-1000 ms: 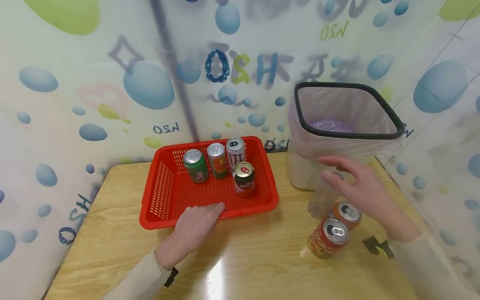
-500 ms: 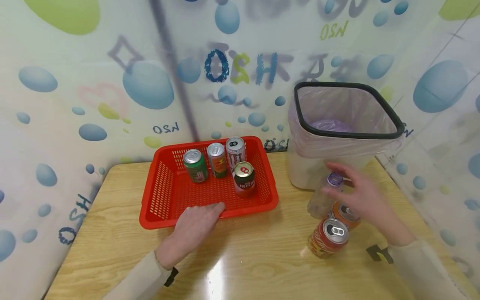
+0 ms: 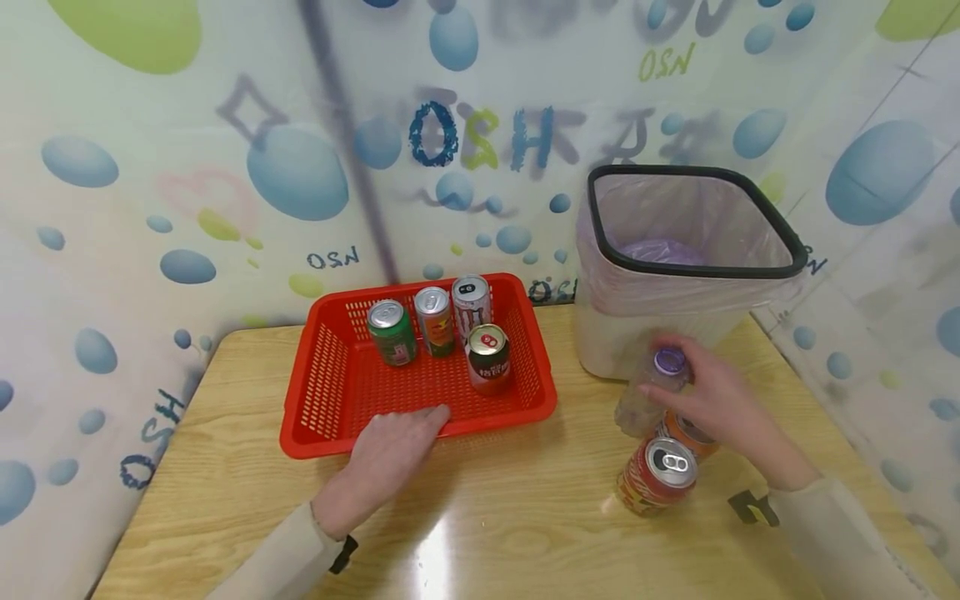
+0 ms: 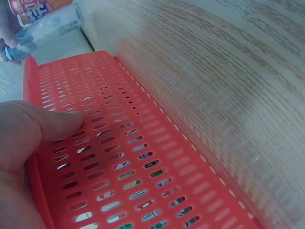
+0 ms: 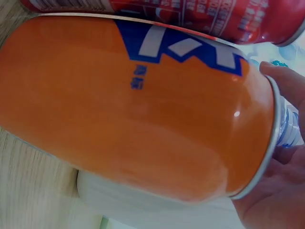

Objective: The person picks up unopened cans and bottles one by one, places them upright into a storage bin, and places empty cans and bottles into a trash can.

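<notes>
My left hand (image 3: 393, 458) grips the near rim of a red plastic basket (image 3: 491, 424), its thumb (image 4: 64, 125) lying on the outer wall. At the right my right hand (image 3: 716, 400) holds a clear plastic bottle (image 3: 636, 410) near its purple cap (image 3: 670, 360), thumb and fingers on either side of the neck. The bottle stands on the table by the bin. An orange can (image 5: 157, 119) is just under this hand, partly hidden by it in the head view. Against the orange one stands a red can (image 3: 651, 479).
Inside the basket stand a green can (image 3: 392, 335), a slim can (image 3: 435, 323), a white can (image 3: 471, 304) and a dark can (image 3: 488, 362). A bin (image 3: 600, 337) with a bag liner and black rim rises behind the bottle. A patterned wall backs the wooden table (image 3: 510, 517).
My right hand has come down and closed around the neck of the bottle. The left hand and the basket stay put.
</notes>
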`<state>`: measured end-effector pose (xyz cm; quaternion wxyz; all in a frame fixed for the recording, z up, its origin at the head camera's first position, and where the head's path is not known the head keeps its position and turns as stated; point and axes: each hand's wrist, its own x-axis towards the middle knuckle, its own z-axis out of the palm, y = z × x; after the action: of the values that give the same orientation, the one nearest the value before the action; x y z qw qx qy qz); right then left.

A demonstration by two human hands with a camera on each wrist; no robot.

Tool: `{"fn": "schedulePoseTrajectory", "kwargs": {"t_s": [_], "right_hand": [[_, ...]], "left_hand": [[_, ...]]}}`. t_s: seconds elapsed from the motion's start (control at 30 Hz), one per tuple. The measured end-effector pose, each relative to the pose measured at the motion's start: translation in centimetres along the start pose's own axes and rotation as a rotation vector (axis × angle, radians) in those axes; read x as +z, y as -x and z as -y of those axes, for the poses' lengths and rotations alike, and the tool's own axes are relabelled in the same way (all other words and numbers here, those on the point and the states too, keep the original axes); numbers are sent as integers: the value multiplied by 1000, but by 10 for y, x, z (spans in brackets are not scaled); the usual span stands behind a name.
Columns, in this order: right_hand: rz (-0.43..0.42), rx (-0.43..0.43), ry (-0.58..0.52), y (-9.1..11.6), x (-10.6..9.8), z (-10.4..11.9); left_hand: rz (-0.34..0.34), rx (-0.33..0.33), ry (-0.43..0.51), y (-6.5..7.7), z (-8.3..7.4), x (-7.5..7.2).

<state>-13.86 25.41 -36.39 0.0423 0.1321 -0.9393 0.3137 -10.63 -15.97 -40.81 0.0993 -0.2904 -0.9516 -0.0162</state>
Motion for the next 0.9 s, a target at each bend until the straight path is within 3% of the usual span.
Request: {"fn": "schedulePoseTrajectory", "kwargs": {"t_s": [0.4,0.63,0.8,0.9], "right_hand": [[-50,-56,-95,4,-9,20],[-161,-180,-194,12,-33,43],[-254,-286,-331,18,-57,59],[-285,-331,-568,21,-72,66]], "left_hand": [[9,-16,8,0,-1,-1],[-8,-4,9,0,0,0],[-10,-6,13,-1,0,0],[-10,-8,13,-1,0,0]]}}
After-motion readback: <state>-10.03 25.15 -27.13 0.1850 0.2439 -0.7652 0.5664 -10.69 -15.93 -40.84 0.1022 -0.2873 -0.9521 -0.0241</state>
